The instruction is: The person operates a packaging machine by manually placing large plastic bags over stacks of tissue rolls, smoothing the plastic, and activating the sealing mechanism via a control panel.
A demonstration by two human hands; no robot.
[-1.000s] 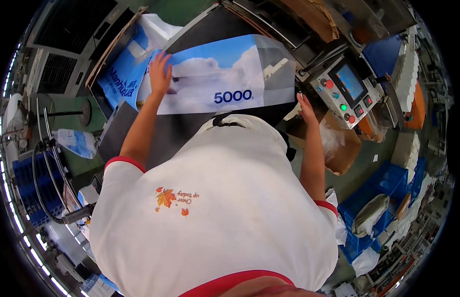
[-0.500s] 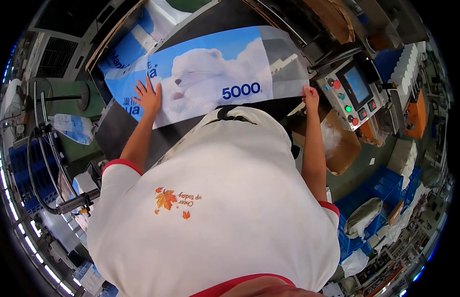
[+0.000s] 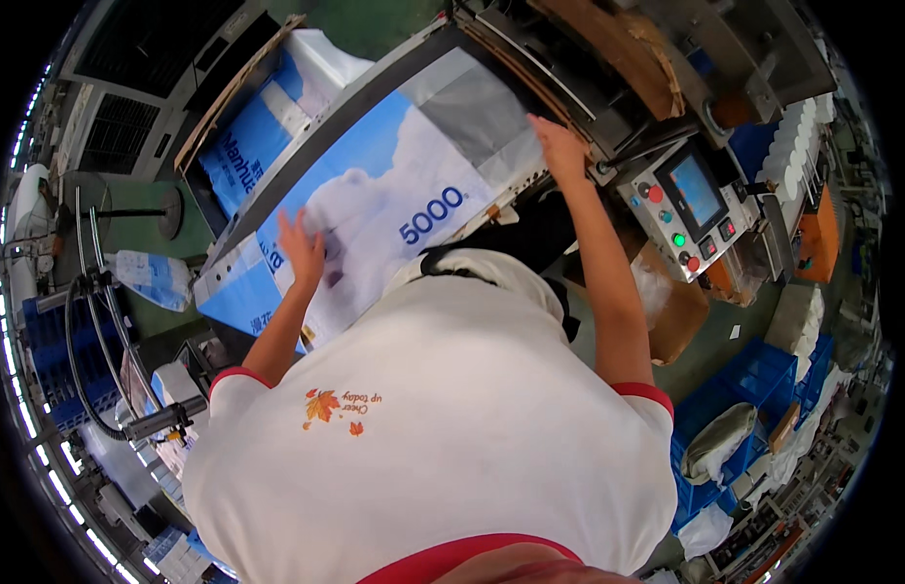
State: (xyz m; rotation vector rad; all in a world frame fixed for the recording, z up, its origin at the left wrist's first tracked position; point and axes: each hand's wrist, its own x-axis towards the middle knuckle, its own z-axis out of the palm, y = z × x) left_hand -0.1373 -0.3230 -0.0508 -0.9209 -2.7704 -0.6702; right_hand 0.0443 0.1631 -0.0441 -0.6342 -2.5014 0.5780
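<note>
A long printed plastic bag (image 3: 370,200), blue and white with a white bear picture and dark lettering, lies slantwise on the dark worktable (image 3: 214,263). Its far right end is see-through film. Over the bag's left part is my left hand (image 3: 302,251), fingers spread and slightly blurred, holding nothing; I cannot tell whether it touches the film. My right hand (image 3: 561,154) is beside the see-through end, near the table's right edge, with its fingers stretched out and nothing gripped.
Beyond the table's far left edge, a carton (image 3: 240,92) holds more blue and white printed bags. To the right stands a control panel (image 3: 688,209) with a screen and coloured buttons. Blue crates (image 3: 754,375) sit lower right, and a metal-framed machine (image 3: 608,58) is at the top right.
The bag has swung from lying nearly crosswise to a steeper slant along the table. My right hand has let go of its see-through end and moved farther away and left; my left hand has moved slightly nearer.
</note>
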